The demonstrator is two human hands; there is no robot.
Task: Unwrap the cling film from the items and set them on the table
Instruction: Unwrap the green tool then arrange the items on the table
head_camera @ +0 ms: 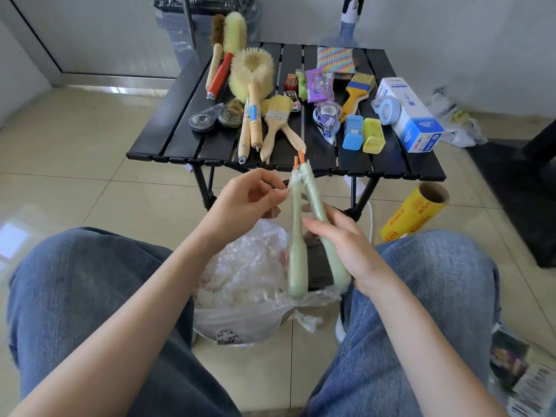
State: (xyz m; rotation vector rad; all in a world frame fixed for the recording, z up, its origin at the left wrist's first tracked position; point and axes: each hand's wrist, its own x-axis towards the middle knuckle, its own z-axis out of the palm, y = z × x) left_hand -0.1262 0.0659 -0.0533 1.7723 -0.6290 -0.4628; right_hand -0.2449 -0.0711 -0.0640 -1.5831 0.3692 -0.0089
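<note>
Hands first: our left hand (246,197) pinches cling film (296,180) near the orange tips while our right hand (346,248) grips the two green tools (301,236) above the waste bag (249,284), short of the tabletop (168,145), so a stretched film could snap or tug one loose.

1. Two pale green long-handled tools (298,260) bound together in clear cling film – one pair.
2. Three cream or brown bristle bottle brushes (252,74) on the black slatted bench (177,139).
3. Three flat paintbrushes (278,114) – two wooden, one yellow-handled.
4. Two small plastic boxes, one blue (352,132), one yellow-green (373,135).
5. One yellow cling-film roll (415,212) on the floor.
</note>
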